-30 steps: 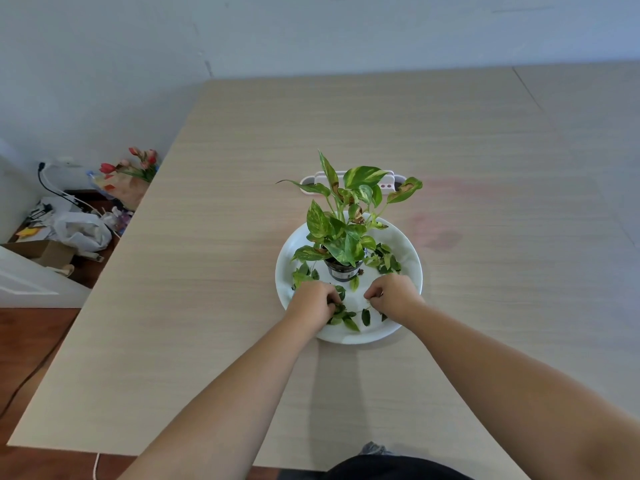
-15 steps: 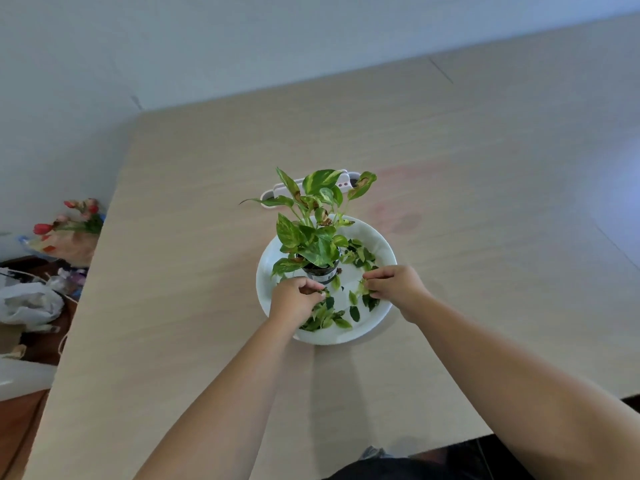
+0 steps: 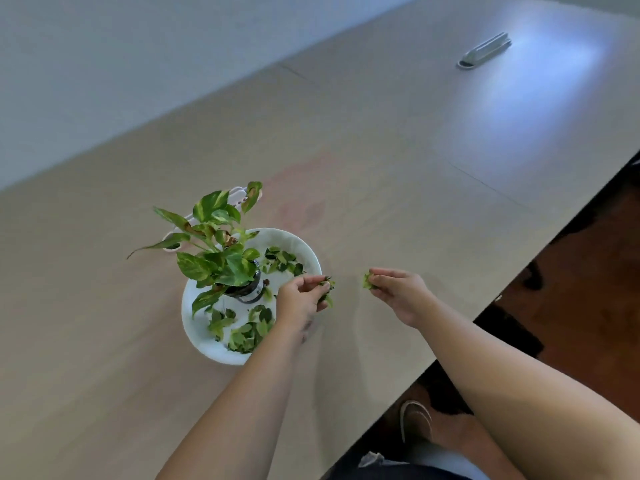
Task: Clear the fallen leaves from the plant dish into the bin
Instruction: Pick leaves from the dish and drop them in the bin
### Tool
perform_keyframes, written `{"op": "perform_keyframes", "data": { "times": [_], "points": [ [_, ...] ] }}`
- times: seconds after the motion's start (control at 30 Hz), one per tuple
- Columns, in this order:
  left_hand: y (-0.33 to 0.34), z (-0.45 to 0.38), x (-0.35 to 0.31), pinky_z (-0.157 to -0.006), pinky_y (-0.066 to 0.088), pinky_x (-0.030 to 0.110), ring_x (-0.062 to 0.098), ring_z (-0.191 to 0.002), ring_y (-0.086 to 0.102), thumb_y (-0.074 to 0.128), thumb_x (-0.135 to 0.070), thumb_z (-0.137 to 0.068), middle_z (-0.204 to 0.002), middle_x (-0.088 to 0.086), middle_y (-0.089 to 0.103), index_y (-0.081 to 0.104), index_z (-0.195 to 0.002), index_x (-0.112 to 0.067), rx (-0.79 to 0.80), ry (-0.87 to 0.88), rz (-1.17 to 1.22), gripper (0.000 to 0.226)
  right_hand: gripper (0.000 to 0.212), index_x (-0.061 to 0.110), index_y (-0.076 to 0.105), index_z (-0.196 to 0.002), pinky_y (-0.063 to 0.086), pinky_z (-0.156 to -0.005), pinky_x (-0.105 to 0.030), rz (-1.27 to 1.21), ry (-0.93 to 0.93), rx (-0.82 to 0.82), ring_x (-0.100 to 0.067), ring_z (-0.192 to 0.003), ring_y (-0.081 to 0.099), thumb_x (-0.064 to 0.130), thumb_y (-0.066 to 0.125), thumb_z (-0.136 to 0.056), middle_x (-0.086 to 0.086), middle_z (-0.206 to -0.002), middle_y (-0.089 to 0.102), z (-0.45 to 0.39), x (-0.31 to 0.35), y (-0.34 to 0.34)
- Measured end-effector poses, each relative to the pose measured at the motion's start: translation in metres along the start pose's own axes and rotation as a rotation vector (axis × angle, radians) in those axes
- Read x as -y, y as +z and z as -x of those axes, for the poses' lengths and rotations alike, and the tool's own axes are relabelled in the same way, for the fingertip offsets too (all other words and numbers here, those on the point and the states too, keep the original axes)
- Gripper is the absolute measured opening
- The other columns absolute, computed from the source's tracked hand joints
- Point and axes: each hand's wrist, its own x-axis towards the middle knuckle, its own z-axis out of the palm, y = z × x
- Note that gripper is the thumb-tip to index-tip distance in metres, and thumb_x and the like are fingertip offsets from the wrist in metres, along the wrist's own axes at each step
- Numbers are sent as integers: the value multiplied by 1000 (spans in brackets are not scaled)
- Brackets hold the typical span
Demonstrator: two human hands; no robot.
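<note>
Left hand (image 3: 300,299) raised at dish (image 3: 202,332) rim, grip pinching dark leaves (image 3: 327,289). Right hand (image 3: 398,289) over counter (image 3: 381,168), grip pinching pale leaf (image 3: 366,280). Green leaves scattered in white dish.

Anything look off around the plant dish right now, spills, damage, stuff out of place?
No spill on the table. Loose leaves still litter the white dish. Several plant leaves show brown, damaged patches. Both the left hand and right hand hold leaves, yet no bin is in view.
</note>
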Motion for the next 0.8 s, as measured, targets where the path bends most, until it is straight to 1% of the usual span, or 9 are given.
{"op": "perform_keyframes", "data": {
  "times": [0.07,0.2,0.33,0.53,0.6,0.67,0.7,0.8],
  "points": [
    [33,2,-3,-57,55,16,9,-72,63,69,1,-85,-81,4,66,67,-83,-13,81,9,-4,14,14,-3,65,-98,56,-71,-20,-63,-26,-38,-17,-79,66,-8,61,-86,-11,-85,67,7,7,-24],
    [110,9,-2,-60,56,16,8,-70,65,69,0,-85,-81,4,69,67,-84,-12,255,-19,-40,13,13,3,67,-89,57,-68,-20,-164,-79,-130,-16,-77,68,-8,62,-85,-7,-77,72,21,23,-86],
    [191,25,11,-60,56,15,9,-70,65,68,1,-85,-80,4,69,65,-83,-11,393,-51,-118,13,13,3,68,-88,57,-72,-22,-263,-145,-247,-14,-74,71,-8,63,-84,-4,-72,75,37,32,-160],
    [287,43,45,-61,57,18,12,-72,65,70,0,-84,-80,5,69,67,-82,-11,520,-82,-268,11,13,0,68,-89,58,-58,-17,-351,-151,-425,-10,-61,71,-11,64,-83,-5,-68,74,53,33,-260],
    [318,46,62,-61,56,18,12,-70,66,71,-2,-84,-78,4,69,68,-80,-12,544,-72,-347,12,15,-4,67,-94,57,-56,-16,-329,-117,-491,-12,-62,70,-11,64,-82,-9,-74,72,51,27,-293],
    [340,47,78,-62,55,18,12,-70,67,72,-4,-84,-79,4,69,68,-80,-15,579,-66,-445,12,19,-7,67,-101,56,-55,-16,-281,-74,-555,-15,-70,67,-11,64,-82,-13,-82,69,45,19,-318],
    [349,46,87,-64,55,20,12,-72,68,72,-5,-84,-82,5,70,68,-80,-15,595,-66,-494,12,19,-7,67,-100,56,-56,-17,-249,-53,-583,-17,-74,66,-11,64,-82,-14,-84,68,41,14,-330],
    [371,39,113,-75,60,27,12,-75,69,72,-9,-83,-85,3,71,70,-82,-17,592,-55,-648,9,13,0,69,-86,54,-61,-20,-164,15,-655,-22,-83,64,-10,65,-82,-18,-93,67,27,-1,-360]
  ]
}}
